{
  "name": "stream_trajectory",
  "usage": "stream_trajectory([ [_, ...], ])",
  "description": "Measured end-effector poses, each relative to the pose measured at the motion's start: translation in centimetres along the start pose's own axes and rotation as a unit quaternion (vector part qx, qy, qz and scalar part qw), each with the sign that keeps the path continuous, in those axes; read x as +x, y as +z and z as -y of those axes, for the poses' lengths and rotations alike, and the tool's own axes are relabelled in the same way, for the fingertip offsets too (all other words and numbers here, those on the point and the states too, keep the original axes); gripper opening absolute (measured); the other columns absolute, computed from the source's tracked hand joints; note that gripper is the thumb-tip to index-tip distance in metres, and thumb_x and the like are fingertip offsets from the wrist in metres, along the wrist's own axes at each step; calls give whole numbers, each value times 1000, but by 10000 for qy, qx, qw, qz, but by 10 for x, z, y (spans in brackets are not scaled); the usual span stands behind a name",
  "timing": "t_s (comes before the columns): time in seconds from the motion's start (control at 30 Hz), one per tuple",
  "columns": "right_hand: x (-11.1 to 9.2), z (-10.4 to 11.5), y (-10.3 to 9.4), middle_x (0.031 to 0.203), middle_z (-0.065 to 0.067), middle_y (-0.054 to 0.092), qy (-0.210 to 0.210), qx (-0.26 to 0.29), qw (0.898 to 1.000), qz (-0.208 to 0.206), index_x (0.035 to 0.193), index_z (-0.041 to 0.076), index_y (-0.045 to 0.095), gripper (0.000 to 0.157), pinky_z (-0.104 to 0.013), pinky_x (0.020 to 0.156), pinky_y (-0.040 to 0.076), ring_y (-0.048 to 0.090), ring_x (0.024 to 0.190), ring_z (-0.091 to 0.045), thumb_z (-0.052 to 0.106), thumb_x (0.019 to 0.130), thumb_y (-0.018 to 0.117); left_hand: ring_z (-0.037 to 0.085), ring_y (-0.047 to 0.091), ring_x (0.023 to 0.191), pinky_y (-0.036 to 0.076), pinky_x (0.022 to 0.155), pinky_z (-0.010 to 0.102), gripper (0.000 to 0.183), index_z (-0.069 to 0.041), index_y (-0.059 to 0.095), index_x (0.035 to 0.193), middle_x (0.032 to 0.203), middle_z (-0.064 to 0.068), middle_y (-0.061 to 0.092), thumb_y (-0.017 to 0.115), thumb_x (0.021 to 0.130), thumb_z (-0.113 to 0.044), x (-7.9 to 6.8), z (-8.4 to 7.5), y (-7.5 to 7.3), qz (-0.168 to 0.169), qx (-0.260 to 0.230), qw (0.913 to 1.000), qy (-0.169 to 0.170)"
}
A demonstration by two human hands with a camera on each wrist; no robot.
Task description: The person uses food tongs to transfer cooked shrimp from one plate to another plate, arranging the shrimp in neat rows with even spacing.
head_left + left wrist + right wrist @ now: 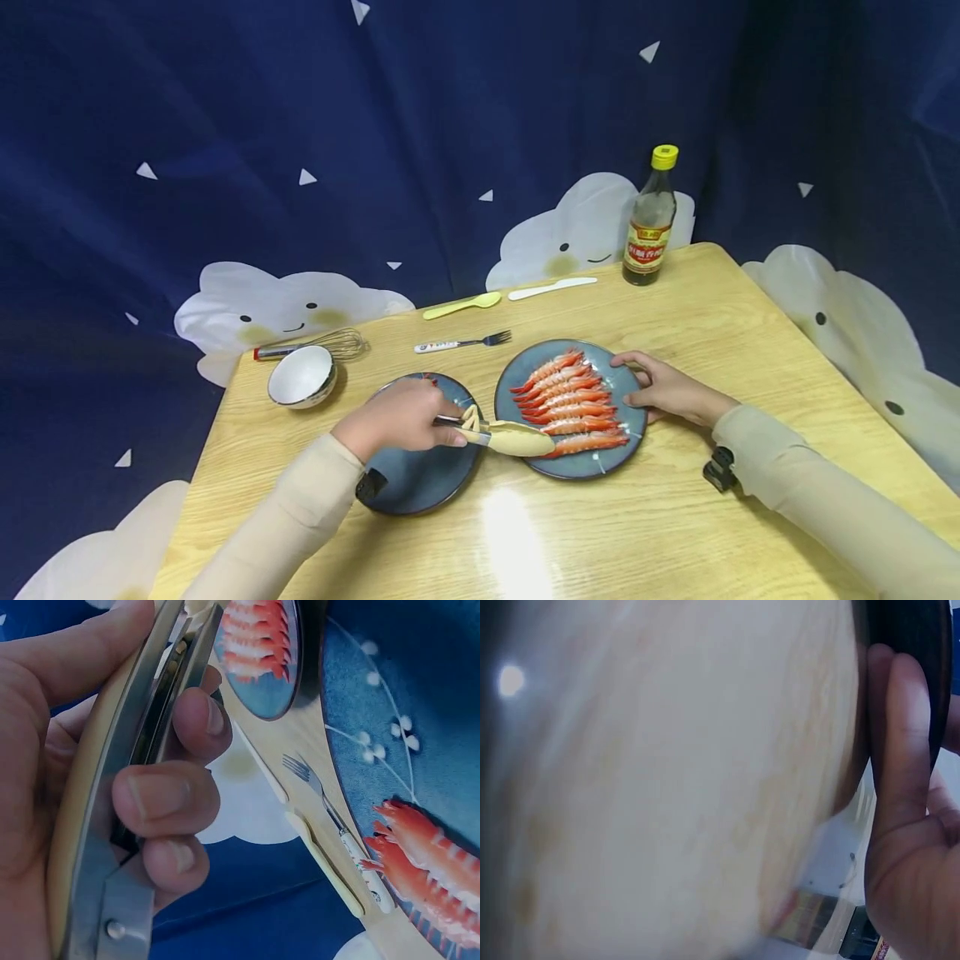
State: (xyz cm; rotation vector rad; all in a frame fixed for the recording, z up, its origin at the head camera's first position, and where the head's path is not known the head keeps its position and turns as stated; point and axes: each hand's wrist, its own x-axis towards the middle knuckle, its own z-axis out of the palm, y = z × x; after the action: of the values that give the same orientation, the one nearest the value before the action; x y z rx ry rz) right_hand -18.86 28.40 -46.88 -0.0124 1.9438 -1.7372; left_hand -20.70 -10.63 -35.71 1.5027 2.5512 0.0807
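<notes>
Left hand (405,417) grips tongs (517,439), right hand (667,392) pinches a plate (517,367); beyond it, a bottle (654,208) bears a Chinese-lettered label (647,247).

The person's left arm (281,517) slants up from the lower edge in a pale sleeve that reaches the wrist, and the left grip (405,417) is bent inward, back uppermost, its fingers curled in a clasp. The left wrist view shows three fingertips (161,799) lined up one below another, nails facing out. The right arm (832,492), sleeved alike, reaches in from the lower right corner, and the right grip (667,390) pinches, with digits (907,742) on opposite sides. Both grips stand apart.
</notes>
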Motion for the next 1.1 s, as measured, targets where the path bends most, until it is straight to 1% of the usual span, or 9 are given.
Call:
stream_trajectory([
  [0.1, 0, 1, 1, 118, -24, 44, 27, 4, 10000, -12, 132, 15, 24, 62, -46, 63, 47, 58, 88, -31, -3, 81, 55, 4, 27, 44, 27, 46, 22, 24, -26, 57, 69, 45, -15, 29, 55, 80, -47, 6, 5, 0, 108, -164, 9998, 50],
  [0.23, 2, 2, 1, 115, -24, 46, 50, -49, 10000, -7, 132, 15, 24, 62, -46, 61, 47, 59, 86, -32, -3, 81, 55, 4, 26, 44, 23, 44, 21, 30, -24, 49, 60, 47, -13, 29, 56, 80, -46, 8, 10, 0, 251, -382, 9989, -47],
  [0.47, 2, 3, 1, 115, -24, 46, 60, -94, 9999, -27, 132, 14, 24, 61, -46, 60, 47, 59, 85, -32, -4, 82, 53, 5, 24, 43, 22, 45, 22, 34, -24, 45, 56, 47, -12, 29, 56, 79, -46, 9, 13, -6, 556, -644, 9956, -384],
  [0.57, 1, 3, 2, 115, -24, 46, 63, -133, 9999, -42, 132, 15, 24, 61, -46, 60, 47, 59, 84, -32, -3, 82, 53, 5, 26, 42, 23, 45, 22, 35, -23, 45, 55, 46, -12, 29, 56, 79, -47, 9, 14, -8, 607, -586, 9948, -566],
  [0.7, 0, 3, 2, 115, -24, 46, 91, -138, 9999, -34, 132, 15, 24, 62, -45, 60, 48, 59, 84, -31, -3, 81, 54, 5, 30, 43, 26, 45, 22, 35, -24, 44, 55, 46, -14, 31, 56, 78, -49, 9, 15, -8, 586, -382, 9952, -678],
  [0.83, 0, 4, 3, 116, -25, 45, 99, -124, 9999, -29, 132, 15, 23, 62, -45, 61, 48, 59, 85, -31, -3, 82, 54, 5, 31, 43, 29, 46, 23, 30, -25, 52, 61, 47, -14, 35, 55, 78, -49, 8, 14, -8, 441, -382, 9964, -614],
  [0.93, 0, 4, 3, 117, -25, 44, 96, -112, 9999, -40, 132, 15, 23, 62, -45, 61, 48, 59, 85, -31, -3, 82, 53, 2, 38, 46, 35, 49, 24, 24, -27, 64, 76, 52, -16, 45, 56, 78, -49, 7, 13, -7, 177, -403, 9981, -442],
  [1.03, 0, 3, 2, 117, -25, 44, 86, -126, 9999, -28, 132, 15, 23, 62, -45, 61, 48, 59, 85, -31, -3, 82, 54, 1, 42, 49, 39, 53, 26, 26, -27, 66, 90, 58, -17, 52, 57, 78, -48, 3, 12, -7, -84, -383, 9987, -319],
  [1.1, 1, 2, 0, 116, -25, 45, 81, -166, 9998, -32, 132, 15, 24, 62, -45, 60, 48, 59, 84, -32, -2, 82, 55, 1, 41, 49, 40, 53, 27, 27, -26, 67, 90, 59, -16, 53, 57, 78, -48, -2, 13, -7, -222, -347, 9986, -343],
])
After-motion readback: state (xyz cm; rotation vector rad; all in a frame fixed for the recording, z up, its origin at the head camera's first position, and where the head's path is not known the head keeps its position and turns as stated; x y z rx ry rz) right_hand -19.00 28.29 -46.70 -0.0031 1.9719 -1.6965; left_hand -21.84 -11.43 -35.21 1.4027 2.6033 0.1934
